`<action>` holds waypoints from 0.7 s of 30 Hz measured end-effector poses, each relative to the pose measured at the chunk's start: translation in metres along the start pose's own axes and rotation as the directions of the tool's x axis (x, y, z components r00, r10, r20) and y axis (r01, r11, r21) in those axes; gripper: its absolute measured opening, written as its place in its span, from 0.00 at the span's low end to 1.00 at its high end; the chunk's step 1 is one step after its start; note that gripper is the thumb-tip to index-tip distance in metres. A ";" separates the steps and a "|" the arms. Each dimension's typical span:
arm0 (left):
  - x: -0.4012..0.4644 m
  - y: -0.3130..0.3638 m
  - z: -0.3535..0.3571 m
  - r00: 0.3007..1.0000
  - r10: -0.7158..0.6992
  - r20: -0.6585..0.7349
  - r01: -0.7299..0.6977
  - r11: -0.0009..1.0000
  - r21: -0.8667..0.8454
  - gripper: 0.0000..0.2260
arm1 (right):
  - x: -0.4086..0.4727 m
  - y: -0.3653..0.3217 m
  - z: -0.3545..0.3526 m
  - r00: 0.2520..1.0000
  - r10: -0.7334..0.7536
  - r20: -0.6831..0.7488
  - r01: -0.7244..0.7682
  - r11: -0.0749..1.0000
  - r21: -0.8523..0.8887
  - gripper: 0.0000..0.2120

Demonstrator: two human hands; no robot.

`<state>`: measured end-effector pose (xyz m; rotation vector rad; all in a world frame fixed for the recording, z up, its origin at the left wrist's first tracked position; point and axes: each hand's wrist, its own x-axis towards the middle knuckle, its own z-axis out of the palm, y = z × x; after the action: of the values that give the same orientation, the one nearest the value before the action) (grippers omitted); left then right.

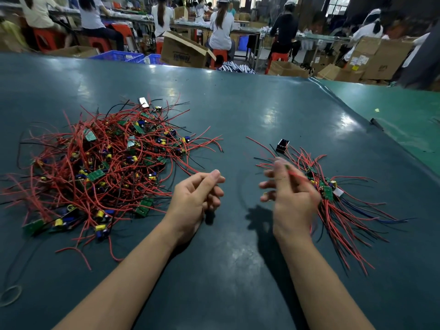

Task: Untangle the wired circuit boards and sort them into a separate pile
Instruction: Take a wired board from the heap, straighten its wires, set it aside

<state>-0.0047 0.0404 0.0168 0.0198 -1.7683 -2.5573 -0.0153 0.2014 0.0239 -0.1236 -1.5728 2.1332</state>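
A big tangled heap of small green circuit boards with red and black wires [107,160] lies on the left of the dark green table [238,108]. On the right, a smaller pile of boards [333,198] has its wires fanned toward me. My right hand [290,194], blurred by motion, hovers at this pile's left edge. It pinches a red-wired board [297,176] between its fingertips. My left hand [197,198] hangs above the table between the piles, with its fingers loosely curled and nothing visible in them.
A small black box-shaped part [282,146] sits behind the right pile. A rubber band [10,295] lies at the near left. The table's right edge [371,120] drops to a lighter green surface. Behind the far edge are seated workers, cardboard boxes [183,52] and blue crates.
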 end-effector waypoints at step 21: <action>0.001 0.016 -0.037 0.666 0.742 0.072 -0.169 0.056 0.984 0.04 | -0.005 0.018 0.002 0.941 0.095 0.326 0.093 0.851 -0.517 0.10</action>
<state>-0.0041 0.0000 0.0183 0.0538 -2.2185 -0.5409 -0.0173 0.1935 0.0072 0.0736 -2.3390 1.7248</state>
